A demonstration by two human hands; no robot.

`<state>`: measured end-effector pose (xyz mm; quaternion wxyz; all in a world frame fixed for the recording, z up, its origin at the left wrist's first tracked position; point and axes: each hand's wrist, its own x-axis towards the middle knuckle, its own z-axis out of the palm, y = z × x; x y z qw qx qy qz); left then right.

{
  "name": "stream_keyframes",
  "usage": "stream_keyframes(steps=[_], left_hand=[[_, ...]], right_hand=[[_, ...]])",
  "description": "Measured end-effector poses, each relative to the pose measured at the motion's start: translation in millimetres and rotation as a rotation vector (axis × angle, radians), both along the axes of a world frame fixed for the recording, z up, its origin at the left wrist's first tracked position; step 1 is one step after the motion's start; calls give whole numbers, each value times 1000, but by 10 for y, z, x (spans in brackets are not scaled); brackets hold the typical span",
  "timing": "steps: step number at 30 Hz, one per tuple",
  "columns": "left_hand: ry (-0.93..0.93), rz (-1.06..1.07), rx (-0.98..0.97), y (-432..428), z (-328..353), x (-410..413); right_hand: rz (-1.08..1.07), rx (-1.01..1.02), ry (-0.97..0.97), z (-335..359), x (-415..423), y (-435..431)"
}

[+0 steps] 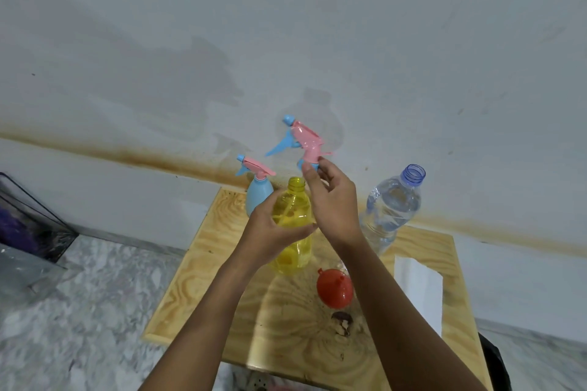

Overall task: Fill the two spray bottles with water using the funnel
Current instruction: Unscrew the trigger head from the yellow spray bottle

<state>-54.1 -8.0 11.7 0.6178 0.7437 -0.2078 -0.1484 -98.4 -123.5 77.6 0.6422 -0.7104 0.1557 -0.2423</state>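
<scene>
Now the left hand (270, 228) grips the yellow bottle (293, 225); the right hand (330, 197) pinches the spray head (306, 143): lay it aside, take the funnel (335, 289).

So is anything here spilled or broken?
No spill or breakage shows. The yellow bottle is open because the right hand has lifted its pink spray head off. The water bottle has no cap and leans. A dark knot marks the wooden table.
</scene>
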Motion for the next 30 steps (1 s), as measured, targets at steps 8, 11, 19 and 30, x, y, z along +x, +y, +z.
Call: stream_keyframes(steps=[8, 11, 19, 30], left_hand=[[36, 36, 122, 93, -442, 71], [38, 77, 190, 133, -620, 131], [60, 109, 197, 271, -894, 183], [61, 122, 232, 229, -1121, -123]], right_hand=[[-133, -79, -150, 251, 115, -326], [-200, -83, -166, 326, 152, -478], [-80, -158, 276, -565, 294, -533], [18, -171, 735, -2012, 212, -413]])
